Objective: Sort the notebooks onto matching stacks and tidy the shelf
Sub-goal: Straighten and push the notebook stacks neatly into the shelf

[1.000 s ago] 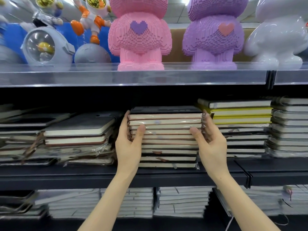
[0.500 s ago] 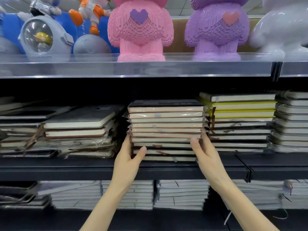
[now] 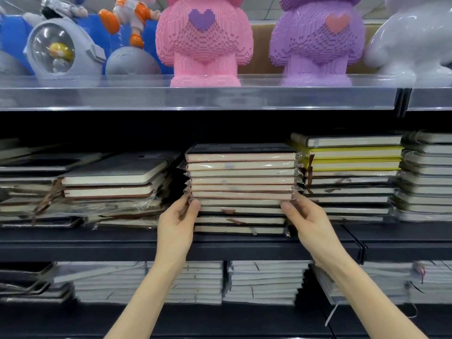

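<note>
Both hands (image 3: 177, 222) (image 3: 310, 223) grip notebooks (image 3: 241, 177) — dark shelf (image 3: 97, 245).

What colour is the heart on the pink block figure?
Purple. The heart on the pink block figure shows best in the head view.

Single head-worn wide-angle view, facing the dark middle shelf (image 3: 244, 245) straight on, close, angled slightly downward, edges bowed.
</note>
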`<state>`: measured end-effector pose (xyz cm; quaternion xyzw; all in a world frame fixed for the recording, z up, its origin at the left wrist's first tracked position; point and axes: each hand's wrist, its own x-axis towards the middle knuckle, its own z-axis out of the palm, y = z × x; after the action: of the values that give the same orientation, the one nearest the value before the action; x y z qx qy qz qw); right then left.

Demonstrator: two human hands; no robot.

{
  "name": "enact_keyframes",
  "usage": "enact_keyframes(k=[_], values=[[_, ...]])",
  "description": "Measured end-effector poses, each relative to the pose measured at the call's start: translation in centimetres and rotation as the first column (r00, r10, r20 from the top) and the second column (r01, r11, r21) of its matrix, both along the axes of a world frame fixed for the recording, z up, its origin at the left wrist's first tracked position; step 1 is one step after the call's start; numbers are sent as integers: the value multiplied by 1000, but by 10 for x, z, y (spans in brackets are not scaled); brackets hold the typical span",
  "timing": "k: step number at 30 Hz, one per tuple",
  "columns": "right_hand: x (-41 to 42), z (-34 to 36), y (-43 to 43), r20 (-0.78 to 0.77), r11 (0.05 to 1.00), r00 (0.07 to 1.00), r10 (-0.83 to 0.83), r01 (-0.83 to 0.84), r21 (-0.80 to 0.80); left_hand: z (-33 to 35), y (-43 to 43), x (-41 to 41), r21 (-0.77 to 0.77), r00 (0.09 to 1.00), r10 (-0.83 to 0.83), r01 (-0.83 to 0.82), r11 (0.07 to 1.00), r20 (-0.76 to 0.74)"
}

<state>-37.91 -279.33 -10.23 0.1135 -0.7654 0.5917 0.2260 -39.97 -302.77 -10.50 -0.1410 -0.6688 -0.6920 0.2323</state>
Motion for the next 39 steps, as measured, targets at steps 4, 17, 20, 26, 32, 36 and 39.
enact_keyframes(k=[4, 17, 20, 26, 32, 36, 39], values=[[0, -5, -5, -85, 998, 994, -67, 67, 8, -2, -1, -4, 7, 1000, 10, -10, 1000, -6], [6, 3, -8, -122, 992, 991, -50, 35, -124, 3, 0, -4, 80, 994, -102, 105, 991, -42], [5, 6, -9, -122, 996, 992, 9, -20, -87, 4, 3, -4, 104, 995, -77, 83, 991, -66], [3, 8, -3, -133, 994, 990, 53, -65, -90, 4, 1, -6, 109, 996, -49, 57, 992, -75], [-1, 10, 2, -114, 986, 992, 47, -65, -157, 2, 2, -8, 192, 998, 6, 5, 981, -57], [-1, 11, 2, -118, 981, 993, 15, -37, -191, 2, 3, -9, 218, 997, 71, -61, 974, -38], [2, 11, -1, -126, 978, 992, -21, -6, -209, 2, 3, -9, 194, 995, 92, -86, 977, -22]])
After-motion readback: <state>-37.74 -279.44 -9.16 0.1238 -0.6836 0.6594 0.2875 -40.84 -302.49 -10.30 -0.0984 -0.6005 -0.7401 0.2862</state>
